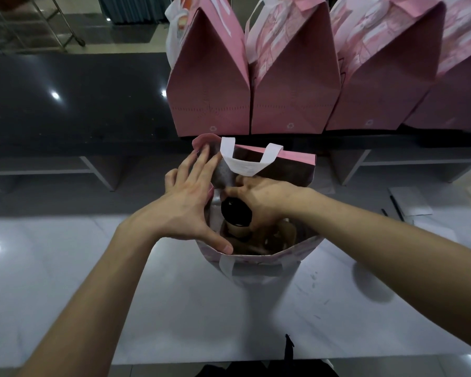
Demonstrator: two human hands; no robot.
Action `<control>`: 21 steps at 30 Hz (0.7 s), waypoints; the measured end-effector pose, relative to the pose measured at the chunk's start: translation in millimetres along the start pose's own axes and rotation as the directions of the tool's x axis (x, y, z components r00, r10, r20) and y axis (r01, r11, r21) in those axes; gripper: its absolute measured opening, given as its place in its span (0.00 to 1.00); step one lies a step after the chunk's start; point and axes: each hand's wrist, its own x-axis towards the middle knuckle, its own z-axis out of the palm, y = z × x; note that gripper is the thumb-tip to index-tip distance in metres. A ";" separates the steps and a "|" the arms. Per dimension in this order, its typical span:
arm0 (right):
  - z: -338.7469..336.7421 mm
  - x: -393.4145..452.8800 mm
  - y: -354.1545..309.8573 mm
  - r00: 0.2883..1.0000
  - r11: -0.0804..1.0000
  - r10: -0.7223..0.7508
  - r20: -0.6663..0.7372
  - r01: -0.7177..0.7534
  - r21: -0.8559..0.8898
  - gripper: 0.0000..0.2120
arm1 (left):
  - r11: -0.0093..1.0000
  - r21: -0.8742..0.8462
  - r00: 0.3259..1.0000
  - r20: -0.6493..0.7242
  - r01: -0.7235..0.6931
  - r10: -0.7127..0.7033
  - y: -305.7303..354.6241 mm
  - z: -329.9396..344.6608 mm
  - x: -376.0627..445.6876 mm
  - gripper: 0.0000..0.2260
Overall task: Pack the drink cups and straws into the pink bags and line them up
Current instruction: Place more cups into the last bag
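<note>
Dark counter (74, 104) runs across the far side, glossy, its left stretch bare up to the near edge. Below it, a pale grey worktop (65, 281) spreads wide on both sides of the work.

Packed pink bags (294, 85) stand in a row on the counter's right half, touching flank to flank, tops folded shut, near faces flush with the counter edge. A small flower mark shows low on each; no lettering readable.

Open pink bag (259, 263) stands on the worktop just below that row, mouth gaping, white handle (246, 161) upright on the far wall.

Left hand (186, 202): fingers straight and spread, pressing the bag's left wall outward, thumb on the near rim.

Right hand (265, 198) reaches inside the mouth, fingers curled round a drink cup (235, 216) with a black lid, cup tilted, down in the bag.

Papers and a pen (396, 204) lie far right.
</note>
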 end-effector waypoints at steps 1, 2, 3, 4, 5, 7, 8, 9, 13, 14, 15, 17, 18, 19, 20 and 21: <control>2.3 0.7 -1.6 1.000 1.000 -0.005 0.018 0.006 -0.016 0.44 | 1.000 -0.003 1.000 -0.005 -0.001 0.001 -0.4 0.5 0.0 0.77; 5.1 1.6 -2.5 0.999 1.000 -0.010 0.047 0.012 -0.028 0.43 | 1.000 -0.002 1.000 -0.009 -0.002 0.002 -0.4 1.1 0.0 0.77; 7.4 2.3 -2.9 0.997 0.999 -0.016 0.076 0.019 -0.036 0.42 | 1.000 0.004 1.000 -0.013 -0.002 0.002 -0.5 1.7 -0.1 0.77; 8.4 2.8 -3.1 0.995 0.999 -0.026 0.098 0.029 -0.036 0.42 | 1.000 0.008 1.000 -0.019 -0.003 0.003 -0.4 2.3 -0.2 0.77; 8.1 2.9 -3.7 0.993 0.999 -0.043 0.112 0.047 -0.028 0.41 | 1.000 0.009 1.000 -0.024 -0.005 0.006 -0.2 2.9 -0.5 0.77; 5.1 1.4 -6.2 0.988 0.996 -0.086 0.129 0.089 -0.021 0.42 | 1.000 0.014 0.999 -0.035 -0.018 0.018 1.1 2.4 -1.5 0.76; 2.7 -0.7 -8.3 0.985 0.994 -0.096 0.145 0.102 -0.038 0.44 | 0.999 0.024 0.999 -0.047 -0.023 0.024 2.4 1.3 -2.2 0.75; -0.6 -4.0 -10.3 0.982 0.993 -0.088 0.166 0.100 -0.062 0.46 | 0.999 0.037 0.997 -0.068 -0.027 0.029 4.4 -0.3 -3.5 0.73; -32.2 -38.7 -9.0 0.996 1.000 0.001 0.089 -0.004 0.030 0.40 | 0.991 0.135 0.965 -0.258 -0.014 0.049 16.5 -16.3 -9.3 0.50; -41.9 -53.1 -6.4 1.000 0.996 0.014 0.025 -0.016 0.091 0.34 | 0.985 0.169 0.947 -0.313 -0.024 0.077 20.0 -21.3 -9.4 0.41; -49.8 -69.0 -2.6 0.999 0.989 0.033 -0.035 -0.027 0.144 0.29 | 0.979 0.197 0.923 -0.368 -0.044 0.115 24.6 -25.7 -8.2 0.33; -58.7 -104.0 6.3 0.984 0.967 0.102 -0.147 -0.064 0.246 0.24 | 0.971 0.220 0.870 -0.457 -0.094 0.187 38.1 -33.9 -2.2 0.21; -59.9 -123.4 10.8 0.964 0.946 0.140 -0.224 -0.063 0.319 0.22 | 0.971 0.201 0.851 -0.481 -0.127 0.211 48.5 -37.7 2.2 0.17; -58.3 -142.5 16.4 0.931 0.917 0.177 -0.319 -0.037 0.398 0.21 | 0.972 0.167 0.843 -0.489 -0.163 0.226 60.8 -40.6 7.4 0.15; -54.6 -160.6 24.5 0.878 0.884 0.218 -0.427 0.007 0.467 0.19 | 0.970 0.142 0.843 -0.480 -0.199 0.243 74.5 -42.7 13.9 0.14; -47.9 -177.5 35.1 0.812 0.858 0.270 -0.517 0.040 0.512 0.18 | 0.963 0.142 0.847 -0.457 -0.231 0.271 88.4 -43.1 21.7 0.13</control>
